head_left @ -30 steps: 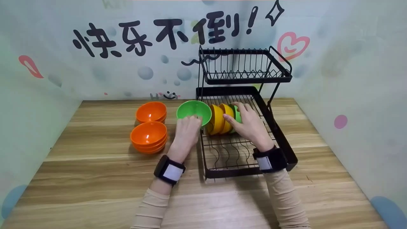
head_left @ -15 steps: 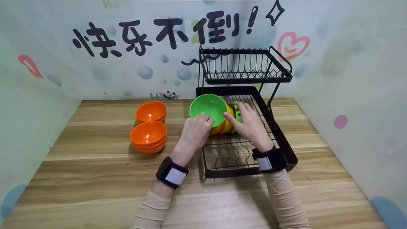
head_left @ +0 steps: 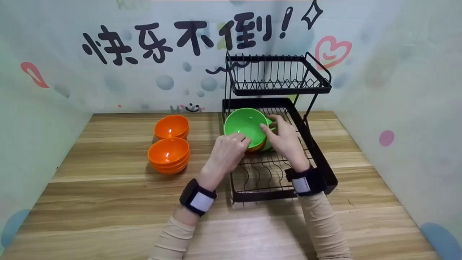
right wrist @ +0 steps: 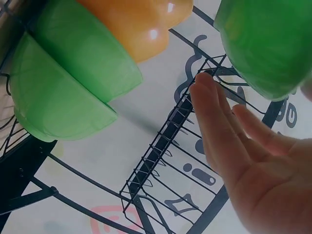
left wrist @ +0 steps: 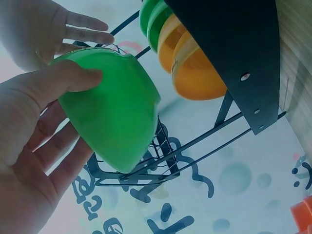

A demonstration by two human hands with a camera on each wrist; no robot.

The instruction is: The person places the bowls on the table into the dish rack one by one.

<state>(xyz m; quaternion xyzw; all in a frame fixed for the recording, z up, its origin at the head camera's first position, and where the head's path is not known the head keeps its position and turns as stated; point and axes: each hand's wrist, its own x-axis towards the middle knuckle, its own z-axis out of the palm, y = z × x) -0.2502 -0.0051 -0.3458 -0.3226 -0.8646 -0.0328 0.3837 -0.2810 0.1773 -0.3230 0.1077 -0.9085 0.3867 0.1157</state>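
My left hand (head_left: 231,146) grips a green bowl (head_left: 246,126) by its rim, thumb inside and fingers under it, tilted over the lower tier of a black dish rack (head_left: 319,160). In the left wrist view the bowl (left wrist: 114,112) hangs in front of two yellow bowls (left wrist: 195,68) standing on edge in the rack. Behind them stand two green bowls (right wrist: 63,87). My right hand (head_left: 279,133) hovers at the right side of the held bowl with straight fingers (right wrist: 219,122) and holds nothing.
Two stacks of orange bowls (head_left: 169,153) (head_left: 172,127) sit on the wooden table (head_left: 108,202) left of the rack. The rack's upper tier (head_left: 278,77) holds nothing. Printed walls close in the back and both sides.
My left hand has carried the green bowl rightward from the rack's left edge to in front of the racked bowls. The right hand has barely shifted.
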